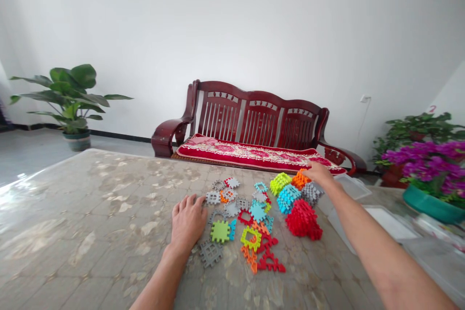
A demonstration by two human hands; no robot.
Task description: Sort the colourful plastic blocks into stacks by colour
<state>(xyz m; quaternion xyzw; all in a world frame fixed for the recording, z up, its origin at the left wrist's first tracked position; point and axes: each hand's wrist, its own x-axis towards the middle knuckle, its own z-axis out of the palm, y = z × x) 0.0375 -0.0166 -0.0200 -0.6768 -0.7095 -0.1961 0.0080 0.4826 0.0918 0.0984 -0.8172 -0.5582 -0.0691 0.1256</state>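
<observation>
My left hand (189,218) rests palm down on the table, fingers stretched out, beside a grey window-shaped building tile (213,197). Close to it lie a green square tile (220,231) and a dark grey lattice tile (211,253). Reaching far forward, my right hand (318,175) has its fingertips at the stack of orange tiles (301,179); whether they grip one is too small to make out. Around that stack stand piles of lime tiles (279,183), blue tiles (288,198), grey tiles (311,193) and red tiles (303,220).
Loose mixed tiles, including a lime frame tile (251,238) and red pieces (271,262), lie between my hands. Clear plastic boxes (350,188) stand under and beyond my right arm. Purple flowers (432,164) in a teal pot (432,203) are at right. A wooden bench (259,123) stands behind the table.
</observation>
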